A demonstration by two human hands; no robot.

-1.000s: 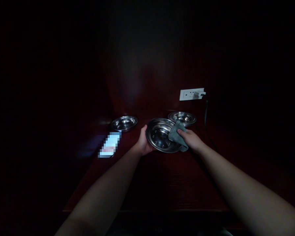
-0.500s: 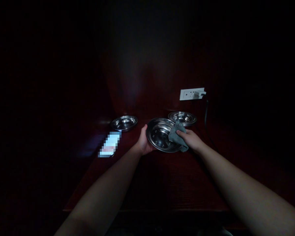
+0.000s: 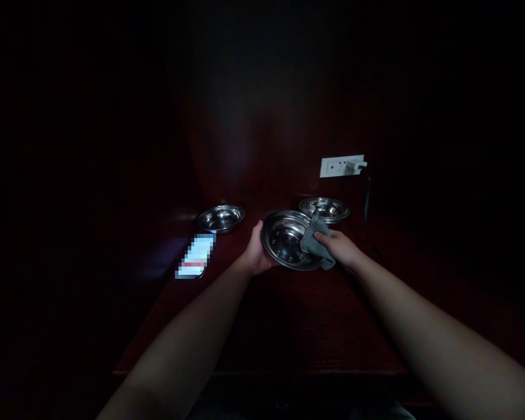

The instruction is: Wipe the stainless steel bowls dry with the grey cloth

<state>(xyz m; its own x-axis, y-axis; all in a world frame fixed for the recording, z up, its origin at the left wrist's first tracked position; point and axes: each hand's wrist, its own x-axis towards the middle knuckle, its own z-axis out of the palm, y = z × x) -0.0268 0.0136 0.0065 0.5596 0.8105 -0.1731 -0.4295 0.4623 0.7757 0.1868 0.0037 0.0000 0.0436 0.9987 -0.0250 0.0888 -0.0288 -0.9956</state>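
Observation:
A shiny metal bowl (image 3: 285, 238) is tilted toward me above the dark red table (image 3: 301, 326). My left hand (image 3: 257, 251) grips its left rim, thumb on the edge and fingers underneath. My right hand (image 3: 339, 248) is closed on a grey-green cloth (image 3: 315, 239), which drapes over the bowl's right rim and touches its inside. The right fingers under the cloth are partly hidden. Behind the right hand stands a second group of metal bowls (image 3: 326, 209), apparently stacked. Another metal bowl (image 3: 221, 219) rests at the back left.
A lit phone (image 3: 196, 256), its screen blurred, lies on the table's left side. On the back wall a white socket panel (image 3: 342, 166) has a plug in it, and a dark cable (image 3: 367, 198) hangs down from there. The surroundings are very dark.
Almost nothing differs: both hands, the bowl and the cloth keep nearly the same position. The view has shifted very slightly.

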